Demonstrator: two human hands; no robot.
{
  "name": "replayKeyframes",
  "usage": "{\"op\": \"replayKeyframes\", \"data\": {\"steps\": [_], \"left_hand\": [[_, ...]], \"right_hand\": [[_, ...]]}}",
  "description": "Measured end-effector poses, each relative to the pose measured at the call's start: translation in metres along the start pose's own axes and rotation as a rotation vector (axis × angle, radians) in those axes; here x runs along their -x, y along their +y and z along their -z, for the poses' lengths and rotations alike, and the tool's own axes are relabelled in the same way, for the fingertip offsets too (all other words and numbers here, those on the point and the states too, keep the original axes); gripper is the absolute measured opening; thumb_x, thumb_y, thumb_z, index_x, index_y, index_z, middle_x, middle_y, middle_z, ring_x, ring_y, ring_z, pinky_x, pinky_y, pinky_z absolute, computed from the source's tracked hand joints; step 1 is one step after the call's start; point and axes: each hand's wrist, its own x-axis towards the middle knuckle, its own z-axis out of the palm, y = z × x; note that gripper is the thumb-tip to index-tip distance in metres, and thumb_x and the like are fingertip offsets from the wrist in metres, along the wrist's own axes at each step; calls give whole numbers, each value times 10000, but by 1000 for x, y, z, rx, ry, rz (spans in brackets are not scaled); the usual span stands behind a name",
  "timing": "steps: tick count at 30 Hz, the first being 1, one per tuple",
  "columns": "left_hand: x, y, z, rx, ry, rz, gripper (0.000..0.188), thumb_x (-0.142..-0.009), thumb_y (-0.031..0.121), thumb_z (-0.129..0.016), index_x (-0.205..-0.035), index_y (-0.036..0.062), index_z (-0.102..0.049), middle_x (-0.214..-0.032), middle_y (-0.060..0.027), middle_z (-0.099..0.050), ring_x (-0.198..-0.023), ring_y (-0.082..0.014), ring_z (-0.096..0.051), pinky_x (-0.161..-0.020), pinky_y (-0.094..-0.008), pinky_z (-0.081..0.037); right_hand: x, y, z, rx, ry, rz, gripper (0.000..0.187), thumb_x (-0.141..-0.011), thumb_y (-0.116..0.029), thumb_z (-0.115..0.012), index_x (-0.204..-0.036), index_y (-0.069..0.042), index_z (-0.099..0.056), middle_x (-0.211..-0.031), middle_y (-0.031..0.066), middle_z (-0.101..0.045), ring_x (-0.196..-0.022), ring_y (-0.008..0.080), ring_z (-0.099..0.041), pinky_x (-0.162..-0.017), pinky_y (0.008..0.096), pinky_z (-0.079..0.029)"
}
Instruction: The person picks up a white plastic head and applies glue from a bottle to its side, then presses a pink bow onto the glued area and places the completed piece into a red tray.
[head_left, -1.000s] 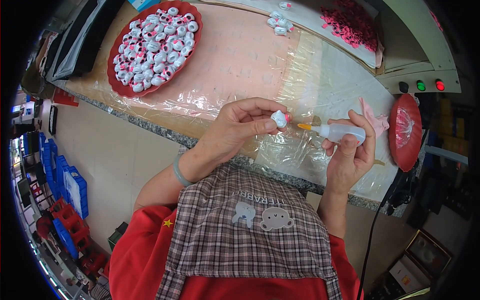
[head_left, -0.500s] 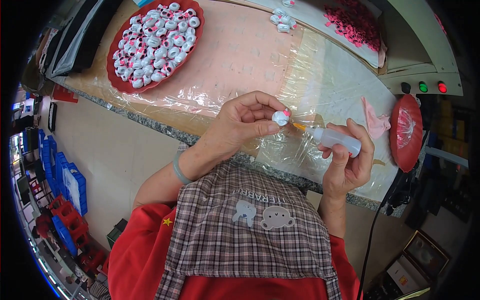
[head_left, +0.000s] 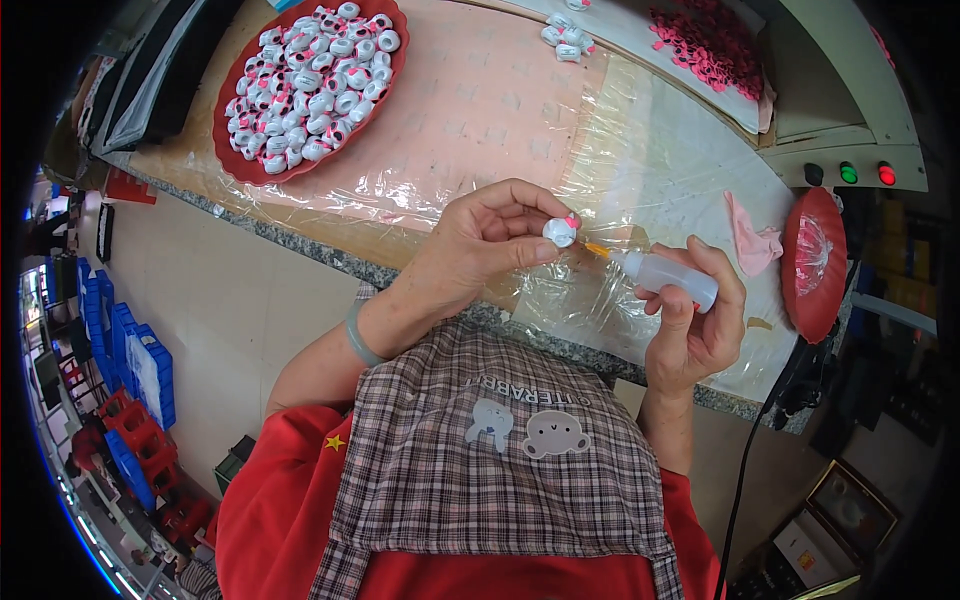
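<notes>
My left hand [head_left: 468, 242] pinches a small white rounded piece with a pink bow-like part [head_left: 559, 234] between thumb and fingertips, above the front part of the bench. In my right hand [head_left: 697, 335] lies a translucent squeeze bottle [head_left: 672, 279], tilted so its thin orange tip [head_left: 597, 250] points at the white piece. Tip and piece are very close; whether they touch I cannot tell. Many similar white pieces with pink and dark parts [head_left: 320, 85] fill a red scalloped tray [head_left: 223, 135] at the far left.
Several white pieces [head_left: 567, 42] sit at the back, near a heap of pink parts [head_left: 705, 50] on a white shelf. At right are a control panel with lit buttons [head_left: 848, 173], a pink cloth [head_left: 752, 240] and a red dish [head_left: 812, 270]. Plastic film covers the bench [head_left: 470, 110].
My right hand and the bottle have shifted slightly to the left and away from me. The white piece in my left hand has moved a tiny bit the same way.
</notes>
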Motion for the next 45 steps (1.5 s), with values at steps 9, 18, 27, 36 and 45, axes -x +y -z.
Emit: {"op": "replayKeyframes", "data": {"steps": [9, 18, 27, 36, 45], "left_hand": [[0, -1, 0, 8, 3, 12, 273, -838, -21, -651, -1097, -10, -567, -1047, -76, -637, -991, -149, -621, -883, -262, -499], [-1, -2, 1, -18, 22, 6, 265, -832, -17, -661, -1084, -9, -580, -1042, -68, -636, -974, -134, -617, -875, -256, -502], [-2, -3, -1, -2, 3, 36, 273, -835, -7, -662, -1096, -6, -583, -1040, -67, -639, -975, -131, -618, -883, -255, -505], [-1, -6, 2, 79, -26, 32, 263, -859, 0, -631, -1115, -27, -576, -1046, -110, -649, -970, -165, -641, -890, -275, -509], [2, -2, 2, 143, -44, 72, 268, -891, 11, -590, -1151, -46, -559, -1049, -142, -645, -988, -218, -649, -905, -309, -531]], "right_hand": [[0, 1, -1, 2, 0, 24, 430, -925, -270, -605, -1196, 48, -503, -938, 199, -657, -615, 138, -589, -522, 206, -455], [1, 0, -1, 2, -28, 19, 410, -925, -243, -605, -1188, 55, -506, -933, 195, -660, -617, 135, -591, -523, 206, -460], [1, 1, -5, -31, -30, 6, 396, -926, -235, -601, -1183, 52, -508, -932, 196, -662, -611, 135, -595, -521, 202, -464], [3, 3, -2, 19, -11, 52, 423, -932, -268, -592, -1195, 49, -496, -926, 198, -660, -611, 136, -594, -523, 204, -463], [5, 3, 1, 27, -10, 49, 433, -930, -279, -596, -1197, 47, -496, -928, 200, -658, -611, 140, -593, -523, 205, -463]]}}
